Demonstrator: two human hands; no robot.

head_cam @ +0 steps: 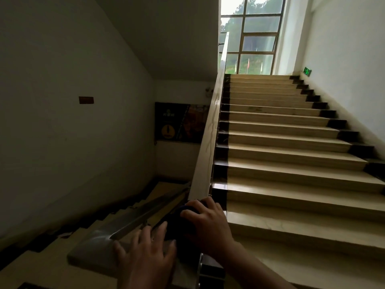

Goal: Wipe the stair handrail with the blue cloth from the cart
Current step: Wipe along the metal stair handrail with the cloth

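Note:
A pale stone handrail [210, 130] climbs from the lower middle toward the window at the top. At its bottom end lies the dark blue cloth [179, 223], bunched up on the rail. My right hand [208, 224] presses down on the cloth with fingers curled over it. Just left of the cloth, my left hand [145, 253] rests flat with fingers spread on the flat rail cap at the turn. The cart is not in view.
Beige stairs [291, 155] with dark edges rise on the right to a landing with a big window [258, 36]. A lower flight with its own handrail [137, 217] drops away to the left. Walls close in on both sides; a poster [179, 122] hangs below.

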